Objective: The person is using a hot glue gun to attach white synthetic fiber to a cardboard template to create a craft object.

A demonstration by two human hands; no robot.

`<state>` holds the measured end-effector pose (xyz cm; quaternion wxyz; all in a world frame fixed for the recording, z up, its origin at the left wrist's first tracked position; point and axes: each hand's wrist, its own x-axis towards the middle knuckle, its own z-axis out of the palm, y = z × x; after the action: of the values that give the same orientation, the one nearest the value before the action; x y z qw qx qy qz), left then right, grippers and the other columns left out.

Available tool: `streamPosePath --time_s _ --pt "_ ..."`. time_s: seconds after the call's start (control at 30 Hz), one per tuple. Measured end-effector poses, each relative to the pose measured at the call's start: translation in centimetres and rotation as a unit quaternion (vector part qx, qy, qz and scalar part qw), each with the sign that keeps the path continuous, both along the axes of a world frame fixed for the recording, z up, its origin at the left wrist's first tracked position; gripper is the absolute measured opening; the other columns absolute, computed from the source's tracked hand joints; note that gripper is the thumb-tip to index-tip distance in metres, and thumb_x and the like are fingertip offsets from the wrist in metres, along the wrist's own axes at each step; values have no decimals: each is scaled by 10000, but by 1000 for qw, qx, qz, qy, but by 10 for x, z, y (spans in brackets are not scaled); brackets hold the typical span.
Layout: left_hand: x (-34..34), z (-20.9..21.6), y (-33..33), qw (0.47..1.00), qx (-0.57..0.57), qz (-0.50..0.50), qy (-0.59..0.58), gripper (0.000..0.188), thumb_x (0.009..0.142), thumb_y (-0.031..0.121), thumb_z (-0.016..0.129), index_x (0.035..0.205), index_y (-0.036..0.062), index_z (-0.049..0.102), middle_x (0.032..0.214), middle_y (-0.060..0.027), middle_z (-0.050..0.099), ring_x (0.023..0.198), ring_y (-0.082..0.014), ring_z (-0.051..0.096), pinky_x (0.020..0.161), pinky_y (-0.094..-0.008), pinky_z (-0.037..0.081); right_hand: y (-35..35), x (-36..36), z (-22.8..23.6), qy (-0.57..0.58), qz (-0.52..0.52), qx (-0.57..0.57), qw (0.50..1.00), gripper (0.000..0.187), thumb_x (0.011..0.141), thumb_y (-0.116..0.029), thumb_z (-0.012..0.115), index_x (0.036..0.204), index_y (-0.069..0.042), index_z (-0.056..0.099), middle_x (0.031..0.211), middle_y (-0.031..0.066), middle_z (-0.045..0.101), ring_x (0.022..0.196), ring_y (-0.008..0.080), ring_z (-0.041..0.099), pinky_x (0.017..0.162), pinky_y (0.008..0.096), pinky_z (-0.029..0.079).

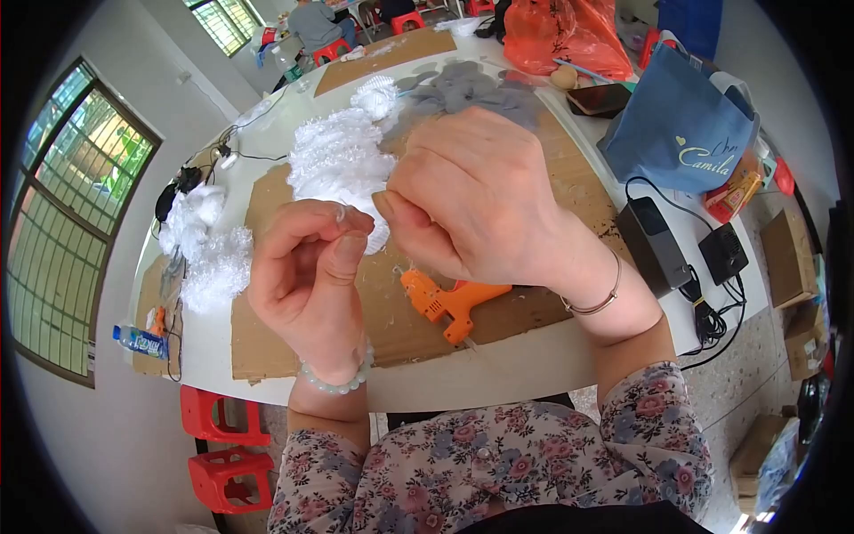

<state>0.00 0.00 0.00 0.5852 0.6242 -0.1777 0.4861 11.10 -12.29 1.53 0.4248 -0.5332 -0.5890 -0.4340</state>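
While the left hand [311, 271] closes thumb against forefinger, up and to the left of the glue gun [436, 303], the right hand [480, 196] is curled tight above it; whether anything is caught in either hand cannot be told. The fingertips of both meet closely, the thumbs facing each other.

Nearest below them lies the glue gun, on its side on the cardboard [382, 334]. The long axis of its body slants from far left to near right, its handle running off rightward beneath the right hand, and the left hand is to its left. Beyond the glue gun, behind the hands, is the white lace [334, 156], with grey cloth [471, 89] farther off.

Well left of the glue gun are a white pile [213, 271] and a bottle [142, 341]; to its right, a black box [654, 245] stands near the tabletop [427, 387] edge. Beyond that, far right of the glue gun, are a blue bag [676, 129], a phone [599, 101] and a red bag [569, 36].
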Motion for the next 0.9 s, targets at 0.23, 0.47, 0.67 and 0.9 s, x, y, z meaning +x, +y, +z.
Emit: streamPosePath --time_s 0.23,0.47,0.67,0.9 --pt "0 0 6 999 47 22 7 145 772 -65 667 901 -35 609 907 -108 591 778 -177 602 692 -256 510 6 -1 1 -30 46 -34 998 208 622 -68 689 781 -51 555 692 61 485 606 248 505 541 339 411" --pt "-3 1 6 985 170 16 37 107 793 -31 655 897 -17 639 805 -99 615 729 -164 601 631 -250 491 -3 2 2 -37 47 -87 994 204 645 -37 660 825 -54 567 737 58 519 654 252 542 565 337 431" --pt "-3 5 4 921 359 -101 108 117 773 41 660 888 61 657 666 -37 576 575 -183 556 521 -288 445 -18 13 14 -35 -58 -29 997 136 691 -18 670 802 -47 598 719 76 580 632 264 563 566 330 436" --pt "6 -6 -12 889 413 -185 66 161 761 143 717 842 17 658 650 -30 563 560 -210 549 507 -312 443 -46 20 20 199 -104 73 972 102 853 2 627 938 48 660 772 12 609 681 45 522 650 172 422"
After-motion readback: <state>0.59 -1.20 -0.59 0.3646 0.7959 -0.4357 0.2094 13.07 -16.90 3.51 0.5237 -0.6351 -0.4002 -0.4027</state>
